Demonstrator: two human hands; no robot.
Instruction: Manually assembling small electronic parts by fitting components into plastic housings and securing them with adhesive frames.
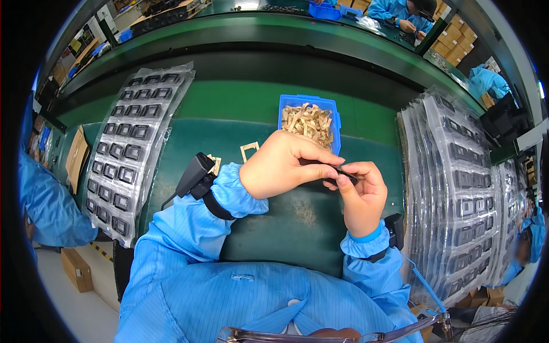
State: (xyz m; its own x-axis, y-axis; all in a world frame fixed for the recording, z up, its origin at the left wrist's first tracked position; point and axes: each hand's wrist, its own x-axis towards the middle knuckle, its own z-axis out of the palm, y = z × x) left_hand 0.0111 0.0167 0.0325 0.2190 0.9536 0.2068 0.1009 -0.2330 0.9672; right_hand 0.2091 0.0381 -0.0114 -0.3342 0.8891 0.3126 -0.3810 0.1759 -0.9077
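Blue bin: sits on the green table (pixel 274 237), its rim (pixel 337 126) around a heap of tan strips (pixel 307 120).
Dark piece: a small, thin black part (pixel 350 178) held up on the near side of the blue bin, between the two hands; its full shape is hidden by the fingers.
Left hand: pinches the dark piece between thumb and fingers; this hand (pixel 280 164) overlaps the blue bin's near edge in view.
Right hand: grips the dark piece's other end with thumb and bent fingers; this hand (pixel 366 197) is nearer the wearer than the blue bin, slightly to its right.
Tan frame: one flat cut-out (pixel 245 153) lies left of the blue bin, near the left wrist.
Plastic tray: a clear sheet (pixel 132 150) with rows of black square frames, well left of the blue bin.
Tray stack: many similar trays (pixel 443 194) stand right of the blue bin.
Co-worker: a person in blue (pixel 389 12) works beyond the blue bin, to its right.
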